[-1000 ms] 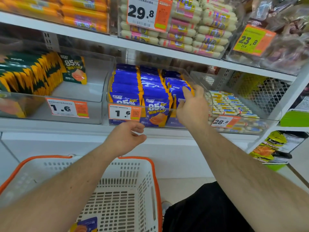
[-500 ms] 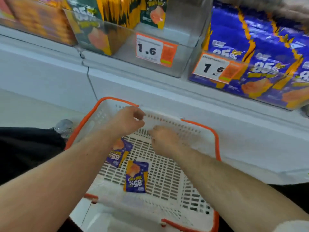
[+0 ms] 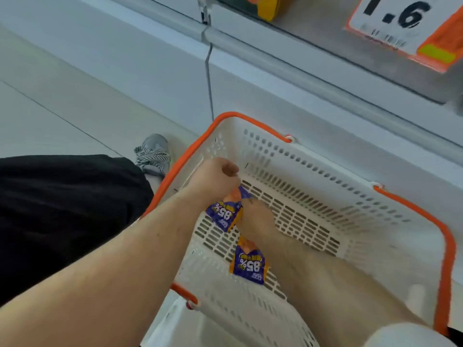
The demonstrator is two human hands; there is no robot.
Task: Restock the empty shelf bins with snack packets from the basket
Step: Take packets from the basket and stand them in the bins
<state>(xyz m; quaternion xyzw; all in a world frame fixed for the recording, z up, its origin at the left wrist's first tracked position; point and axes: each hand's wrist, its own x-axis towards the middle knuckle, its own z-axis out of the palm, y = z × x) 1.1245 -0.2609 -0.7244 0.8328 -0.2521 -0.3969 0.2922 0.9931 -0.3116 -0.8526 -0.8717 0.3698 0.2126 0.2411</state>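
Note:
A white basket with an orange rim stands on the floor against the shelf base. Two purple and orange snack packets marked 85% lie in it. My right hand reaches down to the upper packet and pinches its right edge. My left hand hangs with curled fingers over that packet's top end, and whether it grips the packet is hidden. The second packet lies flat on the basket floor beside my right forearm.
The white shelf base runs behind the basket. A clear bin front with an orange 1.6 price tag shows at top right. My grey shoe and black-clad leg are left of the basket, on pale floor tiles.
My view dropped from the shelf bins to the basket. My right hand left the blue packets in the bin and came down onto the upper packet. My left hand lowered into the basket.

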